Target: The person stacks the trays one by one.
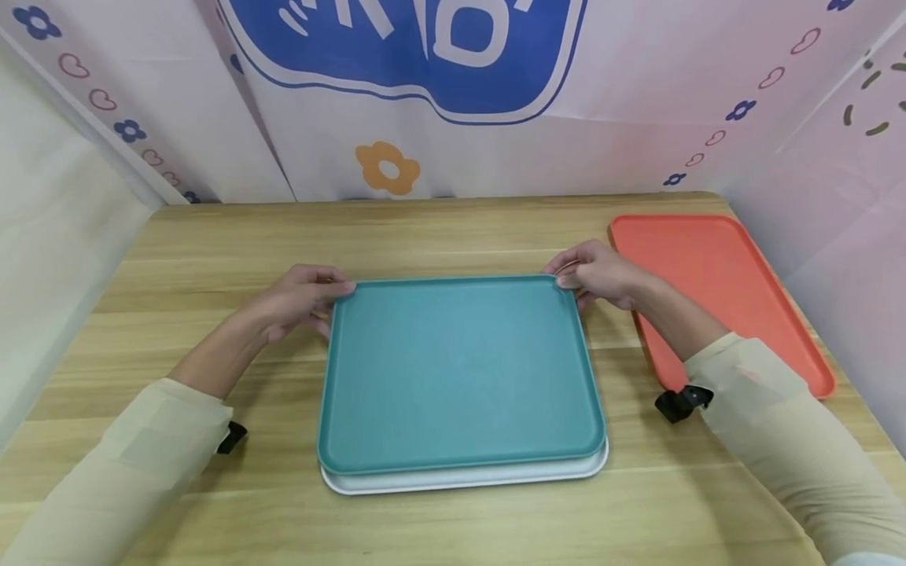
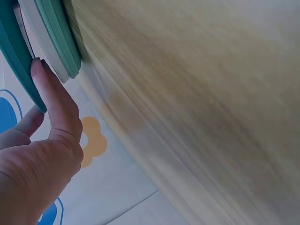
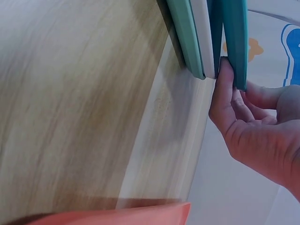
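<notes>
Both hands pinch the far corners of a teal tray [image 1: 463, 369], thumbs on its rim and fingers beneath. My left hand [image 1: 300, 299] has the far left corner; my right hand [image 1: 594, 273] has the far right one. Under the teal tray lies a white tray [image 1: 467, 478], its near edge showing in the head view. The wrist views show a light green tray [image 2: 60, 35] below the white tray [image 3: 202, 37]. A wedge-shaped gap separates the teal tray [image 3: 236, 42] from the white one at the held end, with fingertips reaching into it.
A red-orange tray [image 1: 715, 291] lies on the wooden table [image 1: 212, 236] at the right, partly behind my right forearm. A printed sheet [image 1: 495, 157] with a blue sign and an orange flower stands along the table's far edge. Light sheets hang at both sides.
</notes>
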The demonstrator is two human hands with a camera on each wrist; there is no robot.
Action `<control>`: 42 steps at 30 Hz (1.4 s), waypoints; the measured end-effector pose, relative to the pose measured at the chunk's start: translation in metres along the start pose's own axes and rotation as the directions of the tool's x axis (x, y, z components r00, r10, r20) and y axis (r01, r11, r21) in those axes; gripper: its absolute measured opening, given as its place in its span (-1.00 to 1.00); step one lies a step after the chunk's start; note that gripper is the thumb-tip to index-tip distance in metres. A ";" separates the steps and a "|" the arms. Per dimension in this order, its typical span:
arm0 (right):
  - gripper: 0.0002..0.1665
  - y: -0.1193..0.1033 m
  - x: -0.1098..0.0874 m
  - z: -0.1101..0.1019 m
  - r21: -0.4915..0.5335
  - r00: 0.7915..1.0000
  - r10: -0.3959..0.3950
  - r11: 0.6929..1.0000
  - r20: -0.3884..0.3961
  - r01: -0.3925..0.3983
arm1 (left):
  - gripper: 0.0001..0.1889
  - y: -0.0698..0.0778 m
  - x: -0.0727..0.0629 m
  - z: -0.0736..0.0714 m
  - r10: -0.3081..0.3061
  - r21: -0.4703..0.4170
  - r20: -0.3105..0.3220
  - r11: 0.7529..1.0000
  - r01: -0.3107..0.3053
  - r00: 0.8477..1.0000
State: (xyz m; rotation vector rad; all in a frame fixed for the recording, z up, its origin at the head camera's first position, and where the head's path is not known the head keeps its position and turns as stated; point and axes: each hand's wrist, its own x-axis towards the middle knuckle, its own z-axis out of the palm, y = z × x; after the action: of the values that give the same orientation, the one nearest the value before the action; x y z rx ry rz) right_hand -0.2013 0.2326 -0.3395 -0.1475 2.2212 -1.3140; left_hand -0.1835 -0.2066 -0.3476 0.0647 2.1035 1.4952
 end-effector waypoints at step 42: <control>-0.60 0.002 -0.008 -0.008 0.020 0.998 0.015 1.000 0.069 -0.016 | -0.67 0.000 -0.006 0.000 0.005 -0.047 0.062 0.999 -0.002 0.998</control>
State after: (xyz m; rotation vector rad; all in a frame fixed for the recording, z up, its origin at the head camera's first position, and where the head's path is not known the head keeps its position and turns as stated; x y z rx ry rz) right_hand -0.1980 0.2427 -0.3353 -0.1646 2.1467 -1.3037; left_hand -0.1788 -0.2091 -0.3454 0.0959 2.0193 1.5247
